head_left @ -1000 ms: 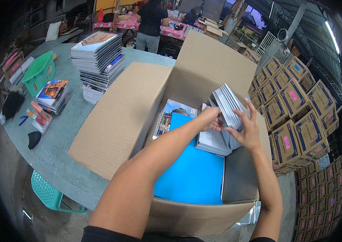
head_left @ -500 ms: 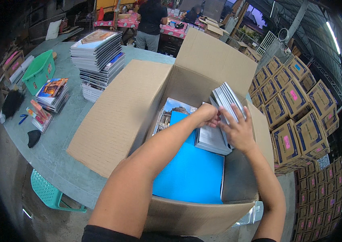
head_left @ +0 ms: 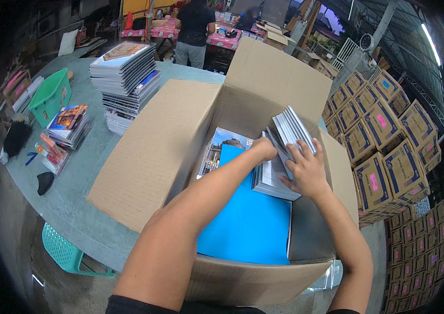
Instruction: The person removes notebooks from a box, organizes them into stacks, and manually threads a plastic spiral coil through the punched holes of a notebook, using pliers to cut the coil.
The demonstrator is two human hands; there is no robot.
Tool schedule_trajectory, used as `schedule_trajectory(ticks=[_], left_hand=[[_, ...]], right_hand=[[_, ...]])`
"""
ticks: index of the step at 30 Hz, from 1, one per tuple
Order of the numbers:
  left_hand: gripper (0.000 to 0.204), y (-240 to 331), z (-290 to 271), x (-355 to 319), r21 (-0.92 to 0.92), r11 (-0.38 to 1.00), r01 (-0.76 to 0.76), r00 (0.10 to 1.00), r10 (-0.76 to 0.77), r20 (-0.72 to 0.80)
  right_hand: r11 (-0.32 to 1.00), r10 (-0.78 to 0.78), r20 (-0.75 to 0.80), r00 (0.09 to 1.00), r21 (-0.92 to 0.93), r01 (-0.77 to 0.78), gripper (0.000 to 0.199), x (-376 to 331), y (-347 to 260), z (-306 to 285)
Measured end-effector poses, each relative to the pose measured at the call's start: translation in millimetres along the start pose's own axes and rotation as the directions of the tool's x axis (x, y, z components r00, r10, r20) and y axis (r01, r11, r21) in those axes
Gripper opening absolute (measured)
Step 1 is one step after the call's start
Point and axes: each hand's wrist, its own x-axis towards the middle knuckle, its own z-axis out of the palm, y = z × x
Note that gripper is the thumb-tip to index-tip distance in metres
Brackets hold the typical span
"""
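An open cardboard box (head_left: 143, 141) stands before me. Inside, a stack of notebooks (head_left: 275, 183) lies by the right wall, and several more notebooks (head_left: 291, 125) are tilted up above it. My left hand (head_left: 264, 150) is closed at the left edge of a leaning notebook; its fingertips are partly hidden. My right hand (head_left: 306, 170) has its fingers over the lower edge of the tilted notebooks, thumb below at the stack. A bright blue sheet (head_left: 248, 225) covers much of the box's contents, beside a notebook with a photo cover (head_left: 217, 152).
On the grey-green table (head_left: 83, 209) are a tall pile of spiral notebooks (head_left: 125, 78), a smaller pile (head_left: 67, 125), a green bin (head_left: 49, 97) and a black item (head_left: 44, 183). Stacked cartons (head_left: 381, 141) rise at right. A green stool (head_left: 65, 248) is below left. Another person (head_left: 195, 29) stands far back.
My left hand has drawn a little left, away from my right hand. A gap now shows between the tilted notebooks and the stack. My right hand has shifted slightly, its fingers bending more.
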Motion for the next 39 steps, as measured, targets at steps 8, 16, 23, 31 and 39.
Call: schedule_trajectory(ticks=[8, 16, 23, 31, 39], left_hand=[[0.03, 17, -20, -33, 0.131, 0.987, 0.091, 0.996, -0.09, -0.018], [0.03, 1, -12, -17, 0.072, 0.992, 0.107, 0.993, -0.109, 0.036], [0.019, -20, -1, 9, -0.038, 0.998, 0.044, 0.998, -0.042, 0.048], [0.009, -27, -11, -9, -0.299, 0.949, 0.098, 0.981, -0.041, 0.19], [0.025, -41, -29, -4, -0.269, 0.953, 0.136, 0.946, -0.045, 0.321]], right_hand=[[0.953, -0.276, 0.038, 0.961, -0.119, 0.278, 0.021, 0, -18, 20], [0.95, -0.287, 0.036, 0.957, -0.119, 0.289, 0.022, 2, -22, 23], [0.94, -0.317, 0.004, 0.949, -0.129, 0.315, 0.022, 1, -24, 24], [0.916, -0.392, -0.173, 0.904, 0.019, 0.401, 0.013, 3, -12, 27], [0.939, -0.313, -0.12, 0.942, 0.111, 0.326, 0.009, 5, -12, 19]])
